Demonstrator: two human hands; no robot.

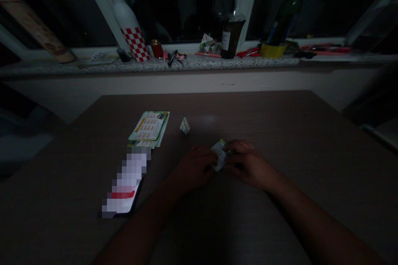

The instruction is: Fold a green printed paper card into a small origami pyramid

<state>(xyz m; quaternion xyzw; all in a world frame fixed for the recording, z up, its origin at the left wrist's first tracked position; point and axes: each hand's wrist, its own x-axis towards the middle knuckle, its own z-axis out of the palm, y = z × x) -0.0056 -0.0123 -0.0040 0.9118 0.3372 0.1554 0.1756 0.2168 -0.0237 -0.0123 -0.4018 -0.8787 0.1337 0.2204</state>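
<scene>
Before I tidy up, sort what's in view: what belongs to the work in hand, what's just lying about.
Belongs, judging by position and print:
- paper piece between left hand and right hand
- small folded paper
- printed sheets

Apparently lying about:
- checked bottle
- lidded cup
- green bottle

Unclear: phone

Matt paper cards [149, 127]; wood-grained table [264, 120]; speckled stone sill [192, 63].

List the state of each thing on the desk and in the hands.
Small paper: creased, between both hands
Folded paper piece: folded to a point, standing free
Printed sheets: flat, overlapping
Phone: screen lit
</scene>
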